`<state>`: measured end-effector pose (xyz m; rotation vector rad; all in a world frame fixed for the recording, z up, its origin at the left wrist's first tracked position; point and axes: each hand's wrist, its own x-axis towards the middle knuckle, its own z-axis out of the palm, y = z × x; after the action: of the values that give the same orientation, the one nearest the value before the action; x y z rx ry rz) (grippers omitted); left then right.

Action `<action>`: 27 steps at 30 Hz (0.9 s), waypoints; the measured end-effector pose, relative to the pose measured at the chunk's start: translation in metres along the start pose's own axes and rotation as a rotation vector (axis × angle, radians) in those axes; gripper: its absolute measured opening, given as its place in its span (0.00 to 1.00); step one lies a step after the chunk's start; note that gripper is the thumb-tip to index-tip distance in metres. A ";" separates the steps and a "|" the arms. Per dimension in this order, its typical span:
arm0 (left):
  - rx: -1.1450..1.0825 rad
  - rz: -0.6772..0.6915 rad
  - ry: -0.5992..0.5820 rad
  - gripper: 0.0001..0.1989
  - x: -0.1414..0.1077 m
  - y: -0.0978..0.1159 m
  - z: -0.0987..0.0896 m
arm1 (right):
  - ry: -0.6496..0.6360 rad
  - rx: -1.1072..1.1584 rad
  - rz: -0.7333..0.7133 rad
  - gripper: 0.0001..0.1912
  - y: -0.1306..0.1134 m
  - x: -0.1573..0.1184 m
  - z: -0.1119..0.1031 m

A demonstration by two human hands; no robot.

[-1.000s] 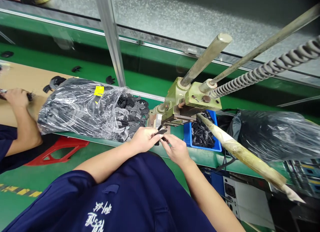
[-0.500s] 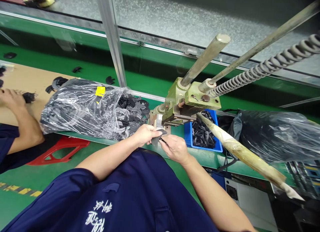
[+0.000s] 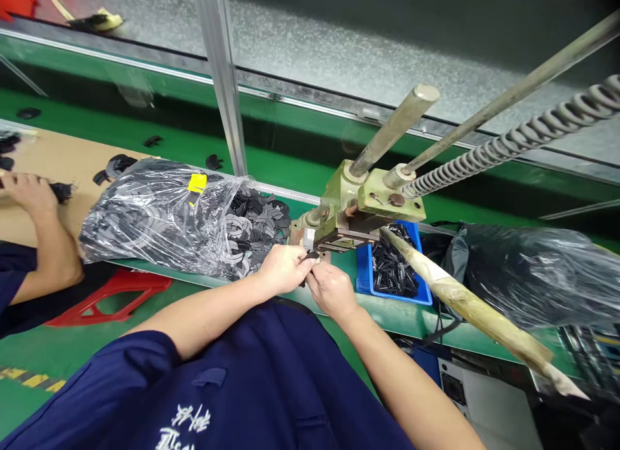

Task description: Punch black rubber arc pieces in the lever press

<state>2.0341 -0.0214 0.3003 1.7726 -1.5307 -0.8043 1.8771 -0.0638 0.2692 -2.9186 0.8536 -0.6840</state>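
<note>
Fingers closed, my left hand (image 3: 285, 269) grips a small dark curved piece (image 3: 310, 256), most of it hidden by the fingers. My right hand (image 3: 333, 287) meets it from the other side, its fingers pinched on the same piece. Both hands are in front of a green hand press (image 3: 339, 208), close below its head. To the left of my hands, a clear plastic bag (image 3: 155, 217) lies with its mouth toward the press, and many grey and black curved pieces (image 3: 256, 227) spill out of it.
A blue bin (image 3: 426, 294) of small black parts stands right of the press. The wrapped press lever (image 3: 465, 295) slants toward me over the bench. A black plastic bag (image 3: 537, 269) lies further right. At far left a co-worker's hand (image 3: 31, 192) holds a black brush.
The dark piece has turned between my hands, and less of it shows now. My hands have come closer together. The co-worker's hand at the left has shifted slightly.
</note>
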 end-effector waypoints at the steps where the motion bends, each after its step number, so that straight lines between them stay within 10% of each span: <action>1: -0.083 -0.056 -0.023 0.16 0.002 0.000 -0.001 | 0.005 0.004 -0.022 0.14 0.001 0.000 -0.002; 8: -0.706 -0.502 -0.331 0.15 0.019 -0.014 0.002 | 0.035 0.054 -0.109 0.14 0.005 -0.001 -0.006; 15: -0.718 -0.282 -0.061 0.18 0.012 -0.028 0.008 | 0.046 0.166 -0.008 0.14 0.015 -0.006 0.004; 20: -0.890 -0.373 -0.258 0.19 0.007 -0.038 0.008 | -0.007 0.287 0.038 0.15 0.022 -0.010 0.008; 27: -0.956 -0.365 -0.209 0.18 0.001 -0.044 0.009 | -0.093 0.409 0.181 0.15 0.024 -0.016 0.014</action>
<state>2.0533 -0.0187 0.2599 1.2401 -0.6854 -1.6035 1.8592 -0.0774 0.2466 -2.4572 0.8391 -0.6171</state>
